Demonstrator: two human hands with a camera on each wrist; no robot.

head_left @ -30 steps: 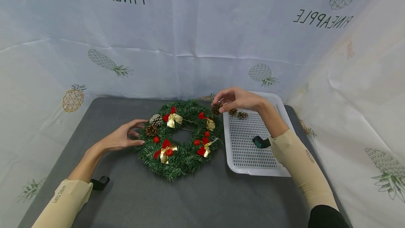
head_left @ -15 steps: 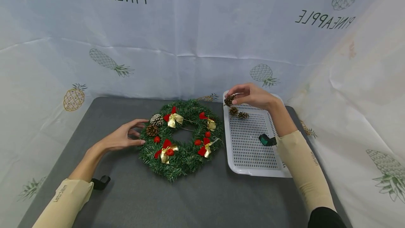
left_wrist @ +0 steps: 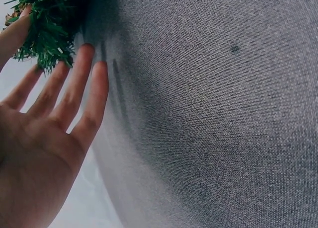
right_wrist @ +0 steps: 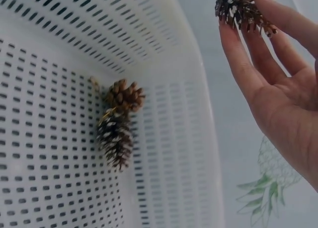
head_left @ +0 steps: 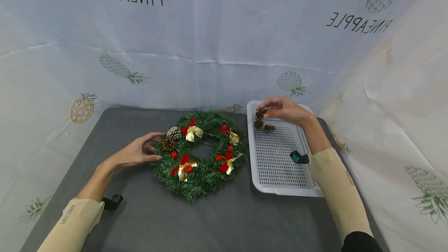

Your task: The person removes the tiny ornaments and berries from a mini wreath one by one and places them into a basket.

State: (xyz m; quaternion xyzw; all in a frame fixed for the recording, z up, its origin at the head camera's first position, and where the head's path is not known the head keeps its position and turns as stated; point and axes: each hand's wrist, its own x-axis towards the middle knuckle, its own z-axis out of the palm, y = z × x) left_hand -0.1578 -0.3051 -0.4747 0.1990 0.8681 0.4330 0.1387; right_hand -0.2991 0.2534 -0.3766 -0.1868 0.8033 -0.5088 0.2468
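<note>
A green wreath (head_left: pixel 206 184) with red and gold bows, red berries and two pinecones lies flat on the grey table. At its left edge rests my left hand (head_left: pixel 134 151); in the left wrist view the fingers (left_wrist: pixel 82 89) are spread and nearly straight beside the green tips. Over the far left part of a white perforated tray (head_left: pixel 257 180), my right hand (head_left: pixel 287 110) pinches a pinecone (right_wrist: pixel 241 9) between thumb and fingertips. Two more pinecones lie in the tray, a brown one (right_wrist: pixel 124 95) touching a white-tipped one (right_wrist: pixel 115 138).
The grey table (head_left: pixel 196 224) ends at a hanging cloth (head_left: pixel 210 30) printed with pineapples, behind and at the sides. A black strap (head_left: pixel 112 202) sticks out from the left wrist, and another strap (head_left: pixel 299 157) from the right wrist hangs above the tray.
My right hand has moved right with the pinecone, from beside the wreath's far right edge to above the tray. The left hand has stayed at the wreath.
</note>
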